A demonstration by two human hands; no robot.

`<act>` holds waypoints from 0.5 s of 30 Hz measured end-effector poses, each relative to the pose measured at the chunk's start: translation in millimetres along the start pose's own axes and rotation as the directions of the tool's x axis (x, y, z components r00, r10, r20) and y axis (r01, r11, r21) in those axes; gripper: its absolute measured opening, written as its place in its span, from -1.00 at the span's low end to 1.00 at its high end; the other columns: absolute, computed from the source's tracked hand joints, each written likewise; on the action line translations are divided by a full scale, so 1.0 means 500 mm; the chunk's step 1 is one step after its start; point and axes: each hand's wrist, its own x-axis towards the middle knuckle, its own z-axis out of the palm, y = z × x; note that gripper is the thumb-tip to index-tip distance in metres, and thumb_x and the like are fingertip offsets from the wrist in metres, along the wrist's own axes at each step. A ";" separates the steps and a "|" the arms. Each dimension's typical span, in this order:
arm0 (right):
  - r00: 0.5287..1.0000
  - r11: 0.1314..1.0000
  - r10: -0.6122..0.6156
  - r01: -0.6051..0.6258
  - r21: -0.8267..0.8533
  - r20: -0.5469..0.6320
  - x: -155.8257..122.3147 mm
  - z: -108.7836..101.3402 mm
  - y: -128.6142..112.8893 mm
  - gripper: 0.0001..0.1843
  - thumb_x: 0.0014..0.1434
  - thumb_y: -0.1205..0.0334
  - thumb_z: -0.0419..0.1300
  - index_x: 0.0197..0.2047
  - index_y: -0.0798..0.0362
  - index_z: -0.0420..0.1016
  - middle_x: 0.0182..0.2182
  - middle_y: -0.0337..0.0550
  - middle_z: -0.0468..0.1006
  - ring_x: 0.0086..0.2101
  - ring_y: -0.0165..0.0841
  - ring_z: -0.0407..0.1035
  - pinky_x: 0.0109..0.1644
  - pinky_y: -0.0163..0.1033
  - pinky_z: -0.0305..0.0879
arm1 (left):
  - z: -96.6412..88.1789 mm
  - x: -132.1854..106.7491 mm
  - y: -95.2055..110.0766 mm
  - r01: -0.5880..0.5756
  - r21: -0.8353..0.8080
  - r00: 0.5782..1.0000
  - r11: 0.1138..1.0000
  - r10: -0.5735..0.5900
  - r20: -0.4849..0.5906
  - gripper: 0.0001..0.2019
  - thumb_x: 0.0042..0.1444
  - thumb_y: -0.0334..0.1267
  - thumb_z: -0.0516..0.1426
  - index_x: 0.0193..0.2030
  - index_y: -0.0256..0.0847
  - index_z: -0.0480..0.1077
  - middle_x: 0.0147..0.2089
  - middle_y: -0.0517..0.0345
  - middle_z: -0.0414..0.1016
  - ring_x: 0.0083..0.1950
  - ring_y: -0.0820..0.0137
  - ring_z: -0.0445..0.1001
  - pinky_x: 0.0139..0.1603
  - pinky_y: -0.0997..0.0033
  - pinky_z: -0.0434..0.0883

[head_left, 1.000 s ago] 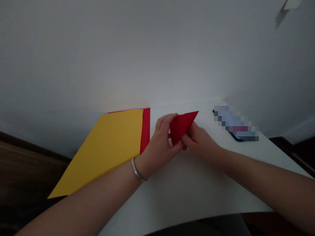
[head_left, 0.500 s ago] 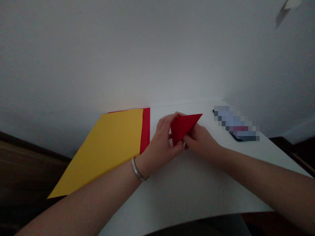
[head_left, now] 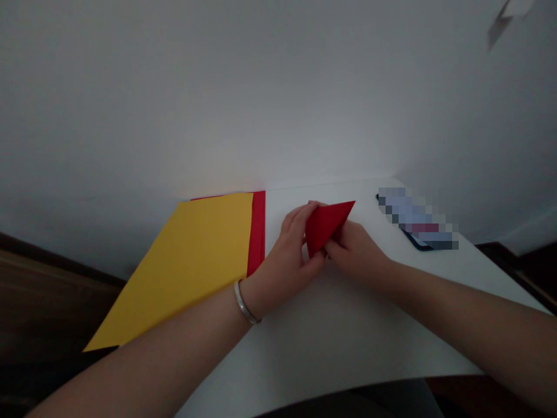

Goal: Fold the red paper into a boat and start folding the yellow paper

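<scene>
A folded piece of red paper point(head_left: 327, 223), triangular in outline, is held between both hands above the white table. My left hand point(head_left: 289, 247), with a silver bangle point(head_left: 244, 302) at the wrist, grips the paper's left side, thumb low and fingers curled behind the upper edge. From the right, my right hand point(head_left: 354, 244) pinches the lower right edge; several of its fingertips are hidden behind the paper. The sharp tip of the triangle points up and to the right.
Left of the hands, a large yellow sheet point(head_left: 195, 249) lies over red sheets point(head_left: 257, 229), its front corner overhanging the table edge. A phone-like object point(head_left: 420, 223), its face pixelated, rests at the right of the white table point(head_left: 326, 337). A wall point(head_left: 278, 104) rises behind.
The red paper has tilted slightly, and its tip has shifted a little to the left. My left hand's fingers have moved slightly right; both hands keep hold.
</scene>
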 end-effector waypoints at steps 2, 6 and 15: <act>1.000 0.998 -0.009 0.008 -0.056 -0.005 0.000 -0.002 0.000 -0.78 0.17 0.33 0.02 -0.12 0.04 0.38 -0.25 -0.09 0.58 -0.29 -0.25 0.45 -0.24 -0.16 0.32 | -0.001 0.000 0.002 0.017 0.001 1.000 1.000 -0.017 0.018 -0.32 0.15 -0.44 0.00 0.40 -0.09 -0.11 0.41 -0.05 -0.01 0.40 0.20 0.07 0.34 0.07 0.21; 0.999 0.985 0.037 -0.034 -0.167 0.011 0.000 -0.007 -0.005 -0.77 0.19 0.25 0.02 -0.08 0.04 0.35 -0.26 -0.07 0.57 -0.31 -0.22 0.44 -0.28 -0.15 0.28 | -0.007 0.000 0.011 0.104 -0.043 0.995 0.994 -0.104 0.012 -0.36 0.18 -0.46 -0.11 0.41 -0.15 -0.11 0.44 0.02 -0.01 0.44 0.26 -0.02 0.44 0.08 -0.01; 0.993 0.961 0.104 -0.089 -0.261 0.046 -0.003 -0.010 -0.022 -0.76 0.18 0.16 0.05 -0.11 0.03 0.35 -0.41 -0.15 0.54 -0.48 -0.30 0.35 -0.42 -0.22 0.11 | -0.009 0.008 0.011 0.130 -0.015 0.991 0.991 -0.129 0.040 -0.38 0.14 -0.41 -0.03 0.37 -0.25 0.04 0.39 -0.06 0.12 0.37 0.20 0.15 0.39 0.07 0.12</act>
